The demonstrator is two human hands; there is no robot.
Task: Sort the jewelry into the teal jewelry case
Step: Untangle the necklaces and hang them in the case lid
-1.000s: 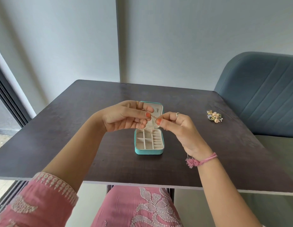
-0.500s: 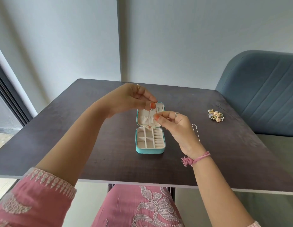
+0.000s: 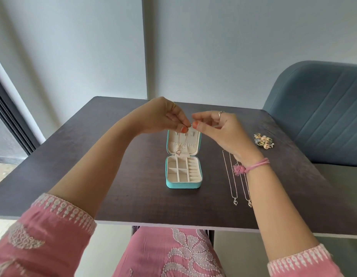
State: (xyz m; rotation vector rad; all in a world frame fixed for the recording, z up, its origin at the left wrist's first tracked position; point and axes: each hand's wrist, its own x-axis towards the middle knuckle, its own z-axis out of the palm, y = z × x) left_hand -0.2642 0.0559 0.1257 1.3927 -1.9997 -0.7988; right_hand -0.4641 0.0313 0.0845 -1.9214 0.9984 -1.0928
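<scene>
Head view: left hand (image 3: 165, 116) and right hand (image 3: 217, 128) pinching necklace (image 3: 41, 142) ends above teal jewelry case (image 3: 183, 183), pendant dangling before lid hooks.

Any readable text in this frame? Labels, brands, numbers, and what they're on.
None readable.
Teal jewelry case: no visible logo or lettering on shell or lining.
Necklaces on the table: heart pendants, no engraving legible.
Pink sleeves: embroidered pattern only, no words.
</scene>
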